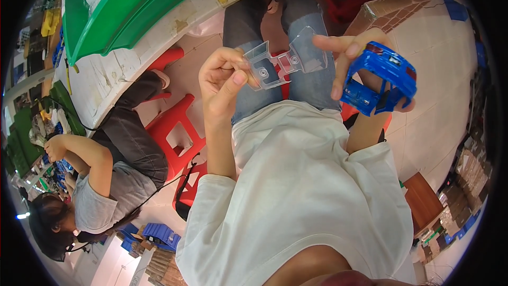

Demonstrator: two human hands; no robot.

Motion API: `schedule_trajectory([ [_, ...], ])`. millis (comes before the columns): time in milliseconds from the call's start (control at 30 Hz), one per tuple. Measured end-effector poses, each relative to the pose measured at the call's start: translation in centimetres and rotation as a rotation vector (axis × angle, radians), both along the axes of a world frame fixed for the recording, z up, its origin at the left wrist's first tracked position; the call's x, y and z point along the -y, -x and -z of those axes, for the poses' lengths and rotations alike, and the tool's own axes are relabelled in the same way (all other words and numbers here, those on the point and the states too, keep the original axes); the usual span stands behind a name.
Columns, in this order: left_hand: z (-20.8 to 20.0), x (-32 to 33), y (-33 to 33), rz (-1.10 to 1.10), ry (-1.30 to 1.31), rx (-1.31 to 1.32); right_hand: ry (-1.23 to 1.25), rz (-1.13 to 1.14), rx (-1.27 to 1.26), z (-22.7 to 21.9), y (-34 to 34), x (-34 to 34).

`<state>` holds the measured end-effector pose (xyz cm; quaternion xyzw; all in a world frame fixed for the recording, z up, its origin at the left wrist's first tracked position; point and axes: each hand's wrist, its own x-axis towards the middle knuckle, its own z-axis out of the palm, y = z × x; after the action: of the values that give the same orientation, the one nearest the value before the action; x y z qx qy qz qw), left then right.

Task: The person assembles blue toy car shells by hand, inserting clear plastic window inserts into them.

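Between the thumb and fingers of my left hand is the left end of a clear plastic toy-car window piece. It has a narrow middle with round holes and reaches across above my lap toward my right hand. A glossy blue toy car body shell is in my right hand, tilted, its window openings and hollow inside showing. My right thumb and index finger are spread on its left side, near the clear piece's right end; whether they touch it I cannot tell. The other right fingers are partly hidden behind the shell.
A worn white table edge carries a large green bin with whitish contents at the upper left. Red stools stand beside me. A co-worker in a grey shirt sits at the left. A cardboard box lies at the upper right.
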<state>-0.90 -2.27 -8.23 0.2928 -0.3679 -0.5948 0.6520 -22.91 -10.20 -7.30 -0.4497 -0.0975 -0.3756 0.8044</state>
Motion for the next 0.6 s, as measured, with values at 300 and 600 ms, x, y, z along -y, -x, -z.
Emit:
schedule_trajectory([
  [300, 0.1, -0.2, -0.4, -0.033, 0.007, 0.028, 0.091, 0.170, -0.230, -1.2, -0.2, -0.7],
  [600, 0.7, -0.3, -0.7, -0.083, -0.043, 0.061, 0.350, 0.151, -0.450, -2.5, -0.5, -1.7],
])
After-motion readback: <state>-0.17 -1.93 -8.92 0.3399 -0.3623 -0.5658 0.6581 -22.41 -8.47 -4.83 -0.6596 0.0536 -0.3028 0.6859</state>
